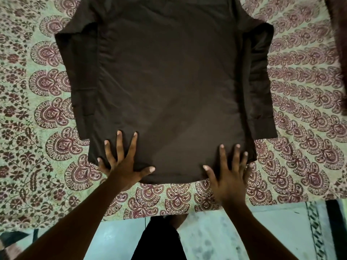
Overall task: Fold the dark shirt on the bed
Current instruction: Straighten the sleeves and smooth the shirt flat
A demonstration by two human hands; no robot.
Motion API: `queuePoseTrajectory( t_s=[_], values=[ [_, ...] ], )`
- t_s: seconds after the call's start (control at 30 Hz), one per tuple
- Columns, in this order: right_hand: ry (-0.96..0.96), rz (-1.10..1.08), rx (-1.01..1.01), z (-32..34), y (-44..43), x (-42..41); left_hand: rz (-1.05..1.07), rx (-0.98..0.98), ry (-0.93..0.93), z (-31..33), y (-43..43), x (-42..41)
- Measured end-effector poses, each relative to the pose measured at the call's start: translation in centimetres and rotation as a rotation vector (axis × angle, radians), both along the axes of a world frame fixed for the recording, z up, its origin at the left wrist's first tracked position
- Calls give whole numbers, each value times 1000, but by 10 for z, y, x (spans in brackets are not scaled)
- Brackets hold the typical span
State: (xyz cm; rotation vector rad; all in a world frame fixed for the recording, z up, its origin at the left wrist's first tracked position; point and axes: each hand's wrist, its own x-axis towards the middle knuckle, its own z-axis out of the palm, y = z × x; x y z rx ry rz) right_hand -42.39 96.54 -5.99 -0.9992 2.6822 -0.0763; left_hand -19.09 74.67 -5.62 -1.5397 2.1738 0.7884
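The bed (22, 102) under its paisley-printed cover fills most of what I see, and the dark shirt (169, 87) lies flat across the middle of it, back side up as far as I can tell, hem toward me and collar end running out of the top of the view. Both long sleeves are laid down along the sides of the body. My left hand (120, 166) and my right hand (229, 177) rest flat on the hem corners, fingers spread wide, palms pressing the cloth down and gripping nothing. The fabric looks thin, light and limp, with a slight sheen, so I judge it will slide and wrinkle easily. I would pinch the hem at both corners and carry it up evenly toward the collar.
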Motion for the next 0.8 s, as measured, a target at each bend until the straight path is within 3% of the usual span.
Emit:
queuePoseTrajectory(
  t_s=[0.07,0.17,0.27,0.33,0.4,0.47,0.57,0.67,0.8],
  values=[
    [8,32,-58,7,-18,-10,55,-94,58,7,5,-5],
    [4,288,-145,9,-67,-24,21,-315,115,13,-4,-21],
    [-27,461,-79,-6,-102,-36,-1,-240,37,10,-24,-31],
    [-12,317,-28,-13,-96,-46,136,-82,-2,8,-33,-26],
    [-7,44,-30,-11,-73,-59,141,-1,-24,8,-36,-20],
    [-26,-83,-16,-4,-52,-71,126,41,-60,14,-39,-25],
    [-56,-79,-6,4,-40,-83,85,-11,-106,29,-36,-55],
    [-72,18,-27,5,-40,-90,-206,-134,82,39,-26,-95],
    [-125,-5,-118,10,-37,-101,-441,44,235,45,-5,-167]
  ],
)
